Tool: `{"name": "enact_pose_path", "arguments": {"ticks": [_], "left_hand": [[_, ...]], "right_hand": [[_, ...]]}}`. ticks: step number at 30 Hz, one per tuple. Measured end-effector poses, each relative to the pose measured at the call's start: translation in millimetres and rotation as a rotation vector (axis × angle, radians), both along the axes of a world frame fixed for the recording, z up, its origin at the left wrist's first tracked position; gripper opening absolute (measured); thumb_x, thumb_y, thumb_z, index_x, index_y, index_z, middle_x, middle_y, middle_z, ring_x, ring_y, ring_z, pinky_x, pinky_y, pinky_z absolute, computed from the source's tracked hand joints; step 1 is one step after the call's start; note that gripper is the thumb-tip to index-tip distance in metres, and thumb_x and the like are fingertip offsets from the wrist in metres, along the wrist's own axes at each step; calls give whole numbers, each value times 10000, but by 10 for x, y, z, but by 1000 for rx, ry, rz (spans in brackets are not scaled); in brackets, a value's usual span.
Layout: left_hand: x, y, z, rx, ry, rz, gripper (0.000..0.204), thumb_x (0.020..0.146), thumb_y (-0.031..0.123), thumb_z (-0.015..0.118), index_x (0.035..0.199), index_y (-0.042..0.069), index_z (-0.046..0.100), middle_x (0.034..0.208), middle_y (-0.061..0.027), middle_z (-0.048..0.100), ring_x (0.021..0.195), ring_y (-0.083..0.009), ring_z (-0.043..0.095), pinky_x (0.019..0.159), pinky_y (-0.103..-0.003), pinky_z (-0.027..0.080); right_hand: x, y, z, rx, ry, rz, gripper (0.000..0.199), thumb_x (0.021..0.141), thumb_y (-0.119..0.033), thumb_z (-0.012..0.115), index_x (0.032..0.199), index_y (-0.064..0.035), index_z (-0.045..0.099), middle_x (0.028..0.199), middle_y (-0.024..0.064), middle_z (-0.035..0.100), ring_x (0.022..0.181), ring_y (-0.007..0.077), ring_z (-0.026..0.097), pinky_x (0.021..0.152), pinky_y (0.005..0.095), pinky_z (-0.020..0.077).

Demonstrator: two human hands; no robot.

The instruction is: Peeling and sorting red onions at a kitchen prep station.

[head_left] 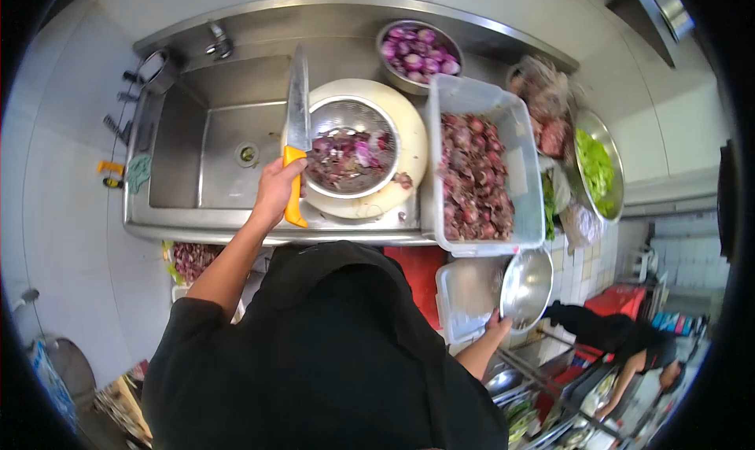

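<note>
My left hand [274, 188] is closed around the yellow handle of a broad kitchen knife [299, 104], its blade pointing away from me. The blade passes the left side of a metal colander [393, 155] that holds purple onion skins and scraps [350, 155]. Beneath the colander is a round, pale cutting board [414, 139]. Low on the right, my right hand [495, 324] grips the rim of a tilted steel bowl [528, 289]. That bowl is over a translucent plastic tub [460, 300]. Unpeeled red onions [476, 178] fill much of a clear plastic bin [528, 175] beside the board.
A steel sink [236, 155] with a tap [219, 42] lies left. Behind the board stands a bowl of peeled onions [421, 53]. Farther right are bagged produce [546, 96] and a bowl of green leaves [595, 167]. Another person [629, 344] bends over a counter at lower right.
</note>
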State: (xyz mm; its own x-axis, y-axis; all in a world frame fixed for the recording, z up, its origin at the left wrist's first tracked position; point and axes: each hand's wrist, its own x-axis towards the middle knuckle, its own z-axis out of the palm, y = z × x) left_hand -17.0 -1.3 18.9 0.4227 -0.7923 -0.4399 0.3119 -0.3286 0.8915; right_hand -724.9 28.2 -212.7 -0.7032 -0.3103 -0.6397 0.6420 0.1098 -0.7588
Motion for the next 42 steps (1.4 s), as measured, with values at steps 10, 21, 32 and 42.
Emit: {"name": "enact_pose_path", "arguments": {"ticks": [10, 21, 32, 42], "left_hand": [[681, 486, -287, -17, 56, 225, 179, 919, 208, 612, 955, 34, 595, 689, -29, 546, 564, -127, 531, 525, -272, 461], [1505, 930, -508, -40, 103, 480, 180, 919, 204, 597, 966, 31, 601, 663, -27, 537, 556, -136, 535, 537, -292, 478], [2153, 1737, -191, -214, -68, 801, 213, 930, 207, 599, 1007, 9, 584, 683, -30, 514, 570, -133, 506, 541, -275, 447], [2078, 2698, -229, -163, -108, 943, 204, 941, 189, 586, 1041, 11, 588, 712, -30, 543, 605, -121, 531, 546, -252, 449]], "right_hand": [[154, 1029, 742, -167, 181, -222, 252, 897, -104, 478, 1034, 84, 575, 901, 174, 627, 671, 274, 620, 574, 351, 559], [2122, -487, 2580, -332, 542, 509, 297, 892, -145, 601, 1099, 69, 600, 1101, 160, 612, 947, 248, 625, 687, 344, 564], [6344, -1770, 2696, -325, 581, 1619, 355, 826, -208, 623, 946, 126, 608, 753, 144, 643, 539, 208, 610, 472, 345, 491], [8072, -1109, 929, 74, -12, 1848, 265, 869, -73, 545, 1053, 113, 592, 911, 188, 669, 727, 307, 698, 536, 425, 616]]}}
